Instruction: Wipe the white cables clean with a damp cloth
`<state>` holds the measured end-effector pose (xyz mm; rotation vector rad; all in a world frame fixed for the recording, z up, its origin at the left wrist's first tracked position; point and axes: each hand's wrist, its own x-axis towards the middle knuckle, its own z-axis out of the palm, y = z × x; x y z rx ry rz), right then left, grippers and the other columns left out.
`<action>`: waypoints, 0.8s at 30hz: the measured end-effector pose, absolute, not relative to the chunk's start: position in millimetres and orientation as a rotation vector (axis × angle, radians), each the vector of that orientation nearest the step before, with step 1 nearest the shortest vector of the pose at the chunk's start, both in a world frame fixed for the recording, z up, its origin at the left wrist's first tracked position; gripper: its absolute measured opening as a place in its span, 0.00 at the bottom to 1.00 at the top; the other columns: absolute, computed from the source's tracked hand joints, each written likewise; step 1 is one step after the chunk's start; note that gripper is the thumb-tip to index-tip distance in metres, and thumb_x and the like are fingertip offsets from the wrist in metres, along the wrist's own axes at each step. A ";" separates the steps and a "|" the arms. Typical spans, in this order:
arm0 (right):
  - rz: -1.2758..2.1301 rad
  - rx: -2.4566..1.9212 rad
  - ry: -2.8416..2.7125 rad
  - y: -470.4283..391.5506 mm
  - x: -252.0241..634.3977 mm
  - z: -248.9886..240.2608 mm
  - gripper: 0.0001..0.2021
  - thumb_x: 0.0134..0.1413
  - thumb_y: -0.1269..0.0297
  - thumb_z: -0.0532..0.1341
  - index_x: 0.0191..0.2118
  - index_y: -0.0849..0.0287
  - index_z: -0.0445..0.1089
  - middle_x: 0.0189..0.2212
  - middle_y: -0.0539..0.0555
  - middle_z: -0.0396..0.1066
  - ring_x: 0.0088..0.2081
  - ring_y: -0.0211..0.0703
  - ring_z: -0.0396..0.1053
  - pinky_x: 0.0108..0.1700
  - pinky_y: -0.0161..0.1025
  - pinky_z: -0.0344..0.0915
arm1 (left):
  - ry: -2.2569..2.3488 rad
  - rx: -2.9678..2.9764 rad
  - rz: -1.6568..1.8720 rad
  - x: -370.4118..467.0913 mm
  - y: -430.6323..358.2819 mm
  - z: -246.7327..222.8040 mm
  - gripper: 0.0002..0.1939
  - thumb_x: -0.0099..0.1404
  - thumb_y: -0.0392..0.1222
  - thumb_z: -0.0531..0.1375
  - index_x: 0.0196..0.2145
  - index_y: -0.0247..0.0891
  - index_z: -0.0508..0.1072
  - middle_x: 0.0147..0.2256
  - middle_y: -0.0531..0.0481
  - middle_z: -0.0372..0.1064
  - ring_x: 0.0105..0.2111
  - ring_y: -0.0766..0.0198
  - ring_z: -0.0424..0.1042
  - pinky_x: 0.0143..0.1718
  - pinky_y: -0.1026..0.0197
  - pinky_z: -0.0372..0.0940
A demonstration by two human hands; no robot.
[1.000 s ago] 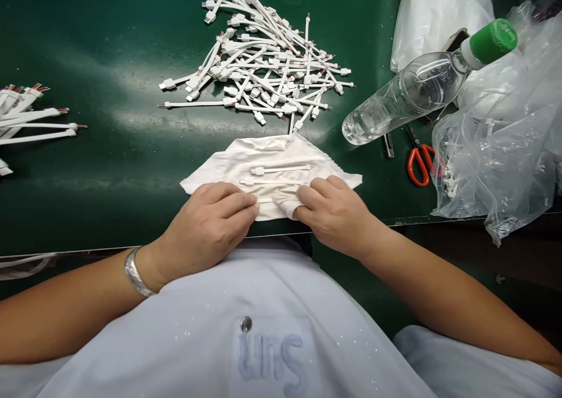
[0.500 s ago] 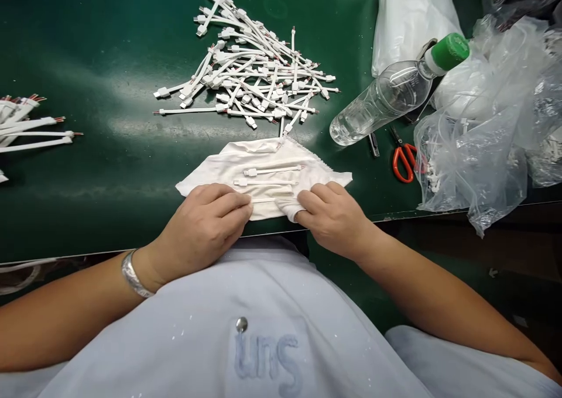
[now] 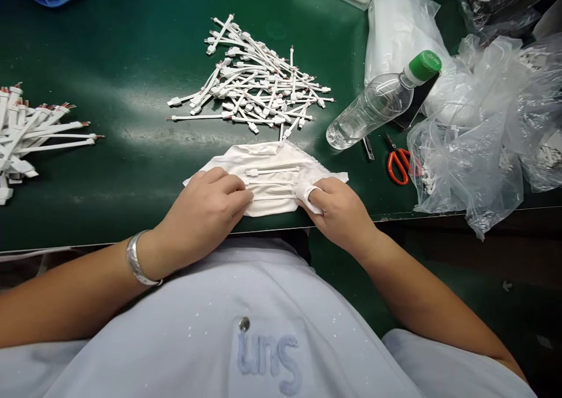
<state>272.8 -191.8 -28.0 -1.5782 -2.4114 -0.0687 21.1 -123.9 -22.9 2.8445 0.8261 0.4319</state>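
White lowest cable (image 3: pixel 276 198): lies flat on the cream cloth (image 3: pixel 259 152), near its front edge, with the middle cable (image 3: pixel 273 182) and top cable (image 3: pixel 276 171) behind it. I think it is very light, bendy in the cord and hard at the plug.
Left hand (image 3: pixel 208 205): fingers bent, tips on the left end of the lowest cable. They hide that end, so from far off I cannot tell if they pinch or just press.
Right hand (image 3: pixel 340 208): curled tight around a bunch of the cream cloth, wrapped on a finger, at the cable's right end.
Soft cloth: easy to scrunch, so I would keep it snug.
Holding spot: I would take the hard plug end; the smooth cord may slip.
Wire tips (image 3: pixel 100 136): on the left pile (image 3: pixel 39 133), left of the cloth, they look thin and easy to hurt.
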 end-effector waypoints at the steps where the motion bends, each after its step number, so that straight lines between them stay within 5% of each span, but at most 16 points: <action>1: -0.083 -1.589 -2.424 -191.4 273.4 -29.3 0.08 0.57 0.72 0.57 0.26 0.59 0.67 0.25 0.54 0.62 0.30 0.42 0.55 0.34 0.38 0.54 | 0.830 2.856 0.344 22.9 -122.1 -20.2 0.14 0.69 0.38 0.51 0.37 0.37 0.76 0.34 0.45 0.73 0.34 0.57 0.68 0.34 0.57 0.61; 7: -0.050 -1.599 -2.406 -189.7 274.7 -34.3 0.10 0.58 0.72 0.54 0.25 0.58 0.61 0.26 0.54 0.62 0.31 0.43 0.54 0.34 0.39 0.53 | 0.797 2.759 0.076 32.4 -111.2 -11.0 0.15 0.69 0.39 0.49 0.34 0.35 0.74 0.32 0.44 0.69 0.34 0.57 0.67 0.36 0.56 0.60; 12: 0.345 -1.608 -2.138 -186.1 274.8 -25.5 0.15 0.61 0.66 0.54 0.23 0.56 0.53 0.23 0.50 0.56 0.27 0.38 0.52 0.31 0.37 0.52 | 0.939 2.225 0.116 32.9 -102.0 -0.4 0.12 0.66 0.44 0.51 0.34 0.37 0.71 0.31 0.50 0.71 0.31 0.62 0.68 0.34 0.60 0.61; 18: 0.909 -1.660 -1.772 -186.9 277.0 -3.5 0.12 0.59 0.62 0.56 0.26 0.59 0.62 0.23 0.48 0.59 0.27 0.35 0.56 0.30 0.35 0.54 | 0.907 1.702 0.102 31.9 -95.8 12.3 0.11 0.62 0.48 0.56 0.35 0.37 0.71 0.30 0.52 0.72 0.31 0.65 0.71 0.35 0.62 0.66; 24: 0.927 -1.693 -1.745 -188.0 279.0 -0.3 0.13 0.58 0.60 0.56 0.25 0.60 0.62 0.22 0.48 0.59 0.26 0.34 0.56 0.30 0.34 0.54 | 0.883 1.757 0.151 35.3 -96.1 8.2 0.10 0.63 0.45 0.56 0.32 0.37 0.71 0.30 0.51 0.72 0.29 0.66 0.71 0.33 0.62 0.67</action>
